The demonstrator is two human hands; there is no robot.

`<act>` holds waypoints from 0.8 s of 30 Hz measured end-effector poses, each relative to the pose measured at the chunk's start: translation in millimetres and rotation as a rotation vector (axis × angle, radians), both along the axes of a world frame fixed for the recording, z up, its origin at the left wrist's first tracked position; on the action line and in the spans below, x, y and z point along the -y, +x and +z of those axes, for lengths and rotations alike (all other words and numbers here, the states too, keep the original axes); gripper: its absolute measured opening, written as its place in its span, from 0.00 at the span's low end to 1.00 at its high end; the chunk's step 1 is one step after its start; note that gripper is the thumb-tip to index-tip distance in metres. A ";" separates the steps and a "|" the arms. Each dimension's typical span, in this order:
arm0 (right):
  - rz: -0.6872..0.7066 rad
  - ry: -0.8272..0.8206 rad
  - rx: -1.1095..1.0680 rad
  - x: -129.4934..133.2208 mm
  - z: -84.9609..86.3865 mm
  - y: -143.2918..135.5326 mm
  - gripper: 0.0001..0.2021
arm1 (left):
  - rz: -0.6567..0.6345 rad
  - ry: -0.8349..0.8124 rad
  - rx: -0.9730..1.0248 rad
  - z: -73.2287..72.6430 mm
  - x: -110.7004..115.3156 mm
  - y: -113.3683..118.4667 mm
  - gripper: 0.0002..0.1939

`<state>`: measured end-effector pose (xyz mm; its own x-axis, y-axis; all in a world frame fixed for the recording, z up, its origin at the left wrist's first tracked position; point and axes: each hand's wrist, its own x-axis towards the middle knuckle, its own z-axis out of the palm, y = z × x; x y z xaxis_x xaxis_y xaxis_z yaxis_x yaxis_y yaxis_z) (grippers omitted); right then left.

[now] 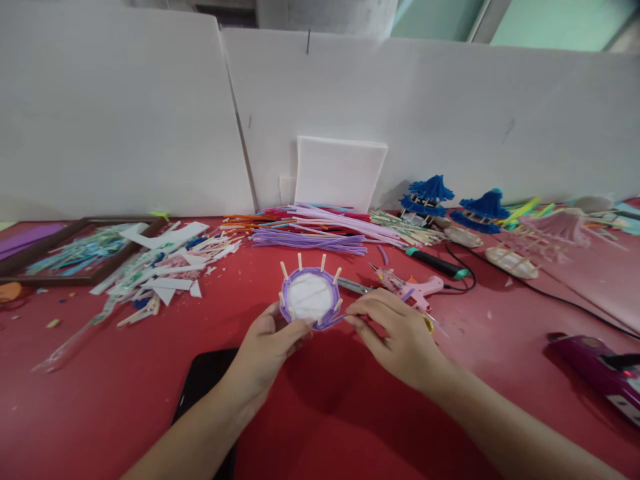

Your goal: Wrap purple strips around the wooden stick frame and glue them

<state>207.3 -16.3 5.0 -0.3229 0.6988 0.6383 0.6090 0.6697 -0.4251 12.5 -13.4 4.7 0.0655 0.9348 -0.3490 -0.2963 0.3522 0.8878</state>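
A small round piece (311,296) with a white base, a purple rim and several short pale sticks standing up around its edge is above the red table. My left hand (273,343) grips it at the lower left, the thumb on its near rim. My right hand (395,330) pinches the free end of a purple strand (336,321) that runs from the right side of the rim. Beyond the piece lies a bundle of purple strands (310,241).
A pink glue gun (420,288) and a black-green tool (437,264) lie right of centre. White scraps (173,280) and a brown frame (95,277) are at left, a phone (203,380) near my left forearm. Blue-roofed models (427,197) stand at back right; a magenta device (600,370) is at right.
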 end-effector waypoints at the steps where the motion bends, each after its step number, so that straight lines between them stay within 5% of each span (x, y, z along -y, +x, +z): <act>1: 0.001 0.004 0.002 0.0 0.1 0.1 0.06 | -0.002 0.006 -0.006 0.3 -0.1 0.0 0.14; 12: 0.006 -0.019 0.001 -2.1 -0.7 1.9 0.05 | -0.028 0.158 -0.173 2.6 0.8 0.2 0.17; 24: 0.038 -0.027 -0.009 -3.7 -4.5 1.5 0.06 | -0.121 0.132 -0.172 5.3 -1.9 -1.7 0.11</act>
